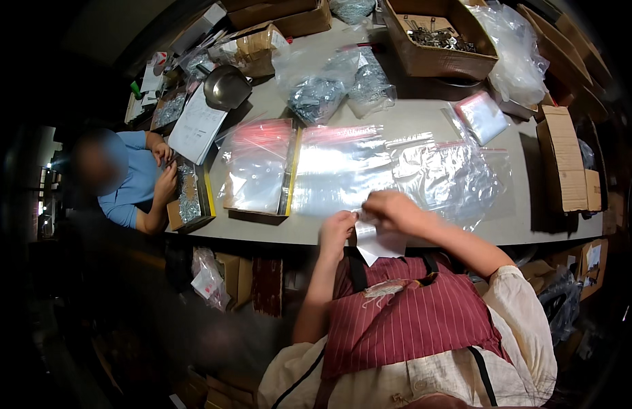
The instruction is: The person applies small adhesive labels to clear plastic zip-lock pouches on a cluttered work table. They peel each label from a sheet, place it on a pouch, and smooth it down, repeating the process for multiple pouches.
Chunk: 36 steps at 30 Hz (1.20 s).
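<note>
At the table's near edge, my left hand (337, 232) pinches the upper left corner of a white sheet (378, 245), which hangs down in front of my apron. My right hand (394, 210) is closed just above the sheet's top edge, its fingertips close to those of my left hand. Whether it grips the sheet or some small piece of it is hidden by the fingers. Just beyond my hands lie clear zip bags (343, 170) with red-edged tops, spread flat. More flat clear bags (445, 177) overlap them to the right.
A box of zip bags (258, 184) stands to the left. Farther back are bags of metal parts (317, 95), a metal scoop (227, 87) and a cardboard box of metal pieces (438, 61). A co-worker in blue (135, 170) sits at the left; an upright carton (564, 160) stands right.
</note>
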Motion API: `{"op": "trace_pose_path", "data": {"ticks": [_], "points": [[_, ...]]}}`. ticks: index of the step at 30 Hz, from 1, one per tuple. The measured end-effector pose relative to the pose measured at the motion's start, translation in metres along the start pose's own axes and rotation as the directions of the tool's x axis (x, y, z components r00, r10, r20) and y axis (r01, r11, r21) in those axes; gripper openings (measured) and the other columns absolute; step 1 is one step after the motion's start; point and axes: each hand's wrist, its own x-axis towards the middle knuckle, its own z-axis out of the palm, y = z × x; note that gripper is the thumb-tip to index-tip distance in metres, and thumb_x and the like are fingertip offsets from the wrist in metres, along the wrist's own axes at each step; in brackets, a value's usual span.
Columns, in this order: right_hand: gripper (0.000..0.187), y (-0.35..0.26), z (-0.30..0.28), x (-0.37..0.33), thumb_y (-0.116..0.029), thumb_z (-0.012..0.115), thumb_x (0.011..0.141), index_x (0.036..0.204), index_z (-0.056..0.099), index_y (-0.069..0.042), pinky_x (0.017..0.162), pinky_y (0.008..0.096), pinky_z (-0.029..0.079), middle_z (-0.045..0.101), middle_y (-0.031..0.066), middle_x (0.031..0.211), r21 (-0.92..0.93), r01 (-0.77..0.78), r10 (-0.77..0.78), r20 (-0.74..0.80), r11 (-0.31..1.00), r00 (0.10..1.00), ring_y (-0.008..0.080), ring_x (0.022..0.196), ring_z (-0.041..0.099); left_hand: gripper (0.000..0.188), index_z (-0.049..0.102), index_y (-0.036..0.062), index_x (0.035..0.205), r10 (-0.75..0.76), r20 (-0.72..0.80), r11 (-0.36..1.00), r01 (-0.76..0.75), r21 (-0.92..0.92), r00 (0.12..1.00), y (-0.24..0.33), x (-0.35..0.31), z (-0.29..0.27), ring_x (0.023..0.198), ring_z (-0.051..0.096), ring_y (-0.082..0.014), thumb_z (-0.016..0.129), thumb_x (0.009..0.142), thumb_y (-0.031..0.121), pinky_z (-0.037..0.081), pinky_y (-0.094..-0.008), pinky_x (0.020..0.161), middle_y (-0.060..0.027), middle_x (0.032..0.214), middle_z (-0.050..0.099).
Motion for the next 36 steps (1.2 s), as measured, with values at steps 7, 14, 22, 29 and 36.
{"op": "trace_pose_path", "data": {"ticks": [7, 14, 22, 29, 36], "points": [[0.023, 0.088, -0.002, 0.062, -0.018, 0.070, 0.083, 0.094, 0.066, 0.002, 0.076, 0.0471, 0.052, 0.069, 0.0235, 0.088, -0.197, -0.263, 0.273, 0.027, 0.945, 0.962, 0.0425, 0.085, 0.066, 0.024, 0.072, 0.0012, 0.093, 0.029, -0.010, 0.995, -0.028, 0.092, 1.000, 0.012, -0.009, -0.001, 0.067, 0.050, -0.0062, 0.068, 0.094, 0.025, 0.040, -0.0240, 0.061, 0.0025, 0.077, 0.061], [0.031, 0.111, -0.053, -0.007, -0.025, 0.079, 0.083, 0.088, 0.068, 0.003, 0.057, 0.0381, 0.054, 0.069, 0.0182, 0.076, 0.005, -0.699, 0.697, 0.067, 0.715, 0.714, 0.0268, 0.063, 0.069, 0.027, 0.070, -0.0043, 0.106, 0.071, -0.215, 0.993, -0.089, -0.076, 0.974, 0.001, -0.025, -0.043, 0.077, 0.066, -0.0141, 0.070, 0.092, 0.018, 0.051, -0.0260, 0.070, -0.0076, 0.091, 0.071], [0.023, 0.099, -0.077, -0.032, -0.019, 0.069, 0.087, 0.094, 0.065, 0.003, 0.063, 0.0373, 0.053, 0.068, 0.0160, 0.079, 0.111, -0.631, 0.625, 0.087, 0.768, 0.776, 0.0254, 0.069, 0.067, 0.017, 0.069, 0.0001, 0.092, 0.110, -0.200, 0.981, -0.139, -0.134, 0.974, 0.036, -0.041, -0.045, 0.067, 0.055, -0.0060, 0.067, 0.096, 0.016, 0.042, -0.0207, 0.062, 0.0006, 0.077, 0.063], [0.026, 0.116, -0.056, -0.033, -0.022, 0.069, 0.084, 0.090, 0.060, 0.002, 0.073, 0.0537, 0.050, 0.066, 0.0248, 0.082, -0.345, -0.495, 0.446, -0.215, 0.798, 0.869, 0.0457, 0.082, 0.064, 0.015, 0.067, 0.0013, 0.089, 0.159, -0.180, 0.979, -0.178, -0.097, 0.971, 0.037, -0.035, -0.036, 0.067, 0.052, -0.0058, 0.068, 0.095, 0.015, 0.041, -0.0209, 0.061, 0.0017, 0.075, 0.060], [0.030, 0.101, -0.087, -0.038, -0.028, 0.074, 0.084, 0.090, 0.067, 0.000, 0.074, 0.0442, 0.054, 0.070, 0.0213, 0.088, -0.253, -0.544, 0.541, -0.089, 0.800, 0.837, 0.0386, 0.085, 0.069, 0.015, 0.067, 0.0013, 0.091, 0.118, -0.236, 0.977, -0.155, -0.146, 0.965, 0.023, -0.050, -0.055, 0.068, 0.059, -0.0081, 0.067, 0.095, 0.015, 0.045, -0.0216, 0.063, -0.0023, 0.080, 0.066]]}}
